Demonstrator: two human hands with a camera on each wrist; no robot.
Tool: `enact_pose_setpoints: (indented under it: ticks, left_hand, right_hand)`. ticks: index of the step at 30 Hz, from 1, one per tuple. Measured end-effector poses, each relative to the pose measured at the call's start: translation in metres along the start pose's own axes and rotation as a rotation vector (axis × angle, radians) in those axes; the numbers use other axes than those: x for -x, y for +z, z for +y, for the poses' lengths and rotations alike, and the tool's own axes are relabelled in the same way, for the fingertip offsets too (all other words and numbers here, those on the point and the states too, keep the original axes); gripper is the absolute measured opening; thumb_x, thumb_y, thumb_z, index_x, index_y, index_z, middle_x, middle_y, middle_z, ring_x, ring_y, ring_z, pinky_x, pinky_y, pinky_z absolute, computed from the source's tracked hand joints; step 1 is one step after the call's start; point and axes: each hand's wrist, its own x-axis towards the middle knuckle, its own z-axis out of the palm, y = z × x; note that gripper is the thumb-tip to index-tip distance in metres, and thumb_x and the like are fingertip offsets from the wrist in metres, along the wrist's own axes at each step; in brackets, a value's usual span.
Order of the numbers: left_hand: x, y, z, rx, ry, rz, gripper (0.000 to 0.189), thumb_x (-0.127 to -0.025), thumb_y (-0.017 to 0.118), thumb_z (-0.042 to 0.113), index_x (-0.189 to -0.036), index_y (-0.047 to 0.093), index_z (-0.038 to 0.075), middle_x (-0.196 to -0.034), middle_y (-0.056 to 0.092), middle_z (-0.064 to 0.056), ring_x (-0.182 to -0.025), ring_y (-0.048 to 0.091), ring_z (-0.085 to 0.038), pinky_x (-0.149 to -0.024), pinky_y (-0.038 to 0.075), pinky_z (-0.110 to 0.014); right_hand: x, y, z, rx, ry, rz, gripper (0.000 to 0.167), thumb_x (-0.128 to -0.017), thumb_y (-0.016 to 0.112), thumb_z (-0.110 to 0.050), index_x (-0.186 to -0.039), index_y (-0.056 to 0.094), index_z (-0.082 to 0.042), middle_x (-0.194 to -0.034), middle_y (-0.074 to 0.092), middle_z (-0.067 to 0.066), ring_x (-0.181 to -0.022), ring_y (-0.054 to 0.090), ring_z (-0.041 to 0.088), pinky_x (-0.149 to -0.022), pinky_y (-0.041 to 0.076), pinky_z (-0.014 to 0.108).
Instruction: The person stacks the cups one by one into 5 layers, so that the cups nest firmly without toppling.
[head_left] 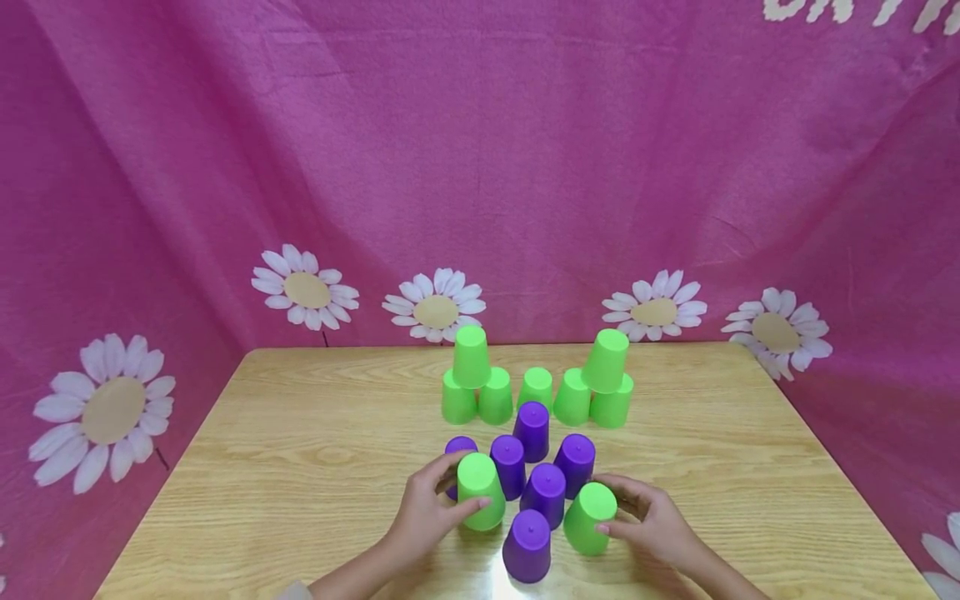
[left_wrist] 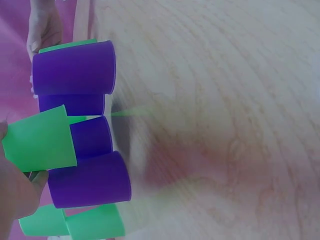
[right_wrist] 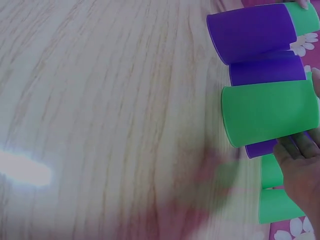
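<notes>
Six purple cups stand upside down near the front, among them the nearest one (head_left: pixel 527 547), a middle one (head_left: pixel 543 496) and the rearmost (head_left: pixel 532 433). My left hand (head_left: pixel 422 506) grips an inverted green cup (head_left: pixel 481 493) between thumb and fingers, overlapping the leftmost purple cup (head_left: pixel 460 446). The left wrist view has this green cup (left_wrist: pixel 42 140) slightly tilted, its rim raised off the table. On the other side, my right hand (head_left: pixel 655 523) holds a second inverted green cup (head_left: pixel 590 523), right beside the purple cups. Its thumb lies at the near side.
Behind the purple cups runs a row of inverted green cups (head_left: pixel 495 398). One green cup (head_left: pixel 471 357) is stacked over the left pair, another (head_left: pixel 606 360) over the right pair. A pink cloth with daisies (head_left: pixel 540 167) hangs around the wooden table (head_left: pixel 315 433).
</notes>
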Motion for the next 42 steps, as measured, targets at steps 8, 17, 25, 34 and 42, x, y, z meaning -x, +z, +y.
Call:
enact_pose_setpoints:
  ticks: [8, 17, 25, 34, 42]
  left_hand:
    - [-0.005, -0.002, 0.011, -0.005, 0.001, 0.045, 0.052, -0.069, 0.079, 0.007, -0.116, 0.059, 0.0, -0.113, 0.065, -0.015, -0.103, 0.062, -0.032, -0.092, 0.051, -0.031]
    - [-0.014, -0.003, 0.024, 0.011, 0.001, 0.075, 0.049, -0.068, 0.08, 0.005, -0.113, 0.061, 0.003, -0.112, 0.065, -0.015, -0.105, 0.061, -0.033, -0.092, 0.051, -0.028]
    - [-0.018, -0.006, 0.03, 0.018, 0.008, 0.061, 0.05, -0.069, 0.079, 0.005, -0.115, 0.061, 0.003, -0.112, 0.065, -0.013, -0.105, 0.061, -0.032, -0.092, 0.051, -0.027]
    - [-0.024, -0.009, 0.031, 0.014, 0.001, 0.082, 0.049, -0.069, 0.079, 0.004, -0.114, 0.061, 0.003, -0.11, 0.065, -0.015, -0.103, 0.062, -0.032, -0.09, 0.052, -0.029]
    - [-0.03, -0.012, 0.031, 0.003, 0.027, 0.093, 0.049, -0.07, 0.079, 0.006, -0.115, 0.06, 0.001, -0.113, 0.064, -0.018, -0.105, 0.061, -0.034, -0.091, 0.052, -0.03]
  right_hand:
    - [0.003, 0.001, 0.003, 0.014, 0.021, -0.01, 0.053, -0.075, 0.069, 0.006, -0.118, 0.044, 0.022, -0.114, 0.059, -0.024, -0.103, 0.056, -0.008, -0.089, 0.044, 0.008]
    - [0.004, 0.003, 0.007, -0.008, 0.024, 0.018, 0.05, -0.075, 0.069, 0.007, -0.117, 0.046, 0.022, -0.112, 0.06, -0.023, -0.102, 0.057, -0.007, -0.088, 0.045, 0.008]
    - [0.004, 0.0, 0.004, 0.043, 0.02, 0.014, 0.049, -0.075, 0.07, 0.005, -0.116, 0.049, 0.02, -0.113, 0.058, -0.025, -0.101, 0.056, -0.008, -0.086, 0.047, 0.011]
    - [-0.001, -0.012, -0.01, 0.185, -0.032, 0.063, 0.046, -0.072, 0.072, 0.006, -0.112, 0.053, 0.017, -0.108, 0.06, -0.025, -0.096, 0.057, -0.008, -0.083, 0.048, 0.011]
    - [-0.008, -0.02, -0.02, 0.218, -0.047, 0.094, 0.045, -0.072, 0.071, 0.007, -0.113, 0.054, 0.016, -0.107, 0.06, -0.025, -0.096, 0.058, -0.008, -0.083, 0.048, 0.009]
